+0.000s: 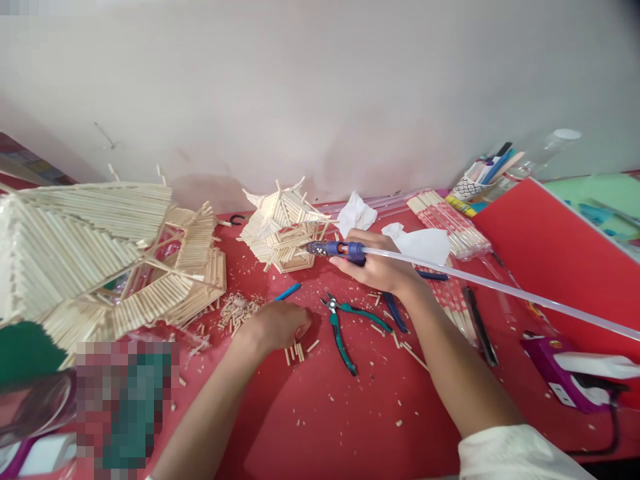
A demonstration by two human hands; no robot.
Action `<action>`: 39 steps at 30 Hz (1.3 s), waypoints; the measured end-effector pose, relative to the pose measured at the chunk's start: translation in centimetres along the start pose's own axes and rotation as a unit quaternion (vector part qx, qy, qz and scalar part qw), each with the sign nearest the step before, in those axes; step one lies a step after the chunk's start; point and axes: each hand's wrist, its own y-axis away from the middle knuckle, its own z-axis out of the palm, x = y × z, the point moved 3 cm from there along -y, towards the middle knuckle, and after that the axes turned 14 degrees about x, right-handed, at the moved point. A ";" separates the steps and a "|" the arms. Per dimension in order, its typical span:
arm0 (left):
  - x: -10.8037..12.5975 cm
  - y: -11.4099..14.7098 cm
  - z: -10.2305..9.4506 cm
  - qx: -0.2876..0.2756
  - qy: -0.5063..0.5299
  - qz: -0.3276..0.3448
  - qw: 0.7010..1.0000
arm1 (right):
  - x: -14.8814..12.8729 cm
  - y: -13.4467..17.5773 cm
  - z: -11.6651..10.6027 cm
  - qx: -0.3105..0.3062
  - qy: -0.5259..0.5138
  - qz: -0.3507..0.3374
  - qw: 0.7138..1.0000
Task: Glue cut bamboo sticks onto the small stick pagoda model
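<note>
My right hand [383, 263] is wrapped round a blue hot glue gun [324, 249], with a long clear glue stick [500, 285] trailing out of its back to the right. The nozzle reaches the lower part of a small pavilion model [283, 223] built of wooden sticks; whether it touches cannot be told. Curled above the red table, my left hand [283, 325] is beside several short cut sticks [296, 353]. Its fingertips are mostly hidden, so anything pinched in them does not show. Green-handled nippers [343, 327] lie open between my forearms.
A larger stick-built model [75, 247] stands at the left. Stick offcuts [239, 312] and a blue pen [289, 291] lie near my left hand. Tissues [425, 245], packed chopsticks [450, 227], a pen cup [473, 181], a red board [555, 247] and a purple power strip [565, 373] are at the right.
</note>
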 end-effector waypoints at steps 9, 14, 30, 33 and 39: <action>-0.3 -0.2 0.5 0.001 0.013 -0.007 1.000 | -0.1 -0.1 -0.1 -0.009 -0.009 -0.006 1.000; -0.1 -0.1 0.3 0.005 0.002 -0.011 1.000 | -0.1 -0.2 -0.4 -0.007 -0.040 -0.016 0.999; 0.0 0.1 0.1 -0.012 -0.025 -0.023 0.999 | -0.2 0.0 0.6 0.017 0.059 -0.102 0.993; -0.1 0.1 0.1 -0.008 -0.020 -0.022 1.000 | -0.2 0.2 0.6 0.016 0.076 -0.111 0.991; 0.1 0.2 0.0 -0.014 -0.026 -0.024 0.999 | 0.0 0.4 1.0 0.025 0.104 -0.125 0.986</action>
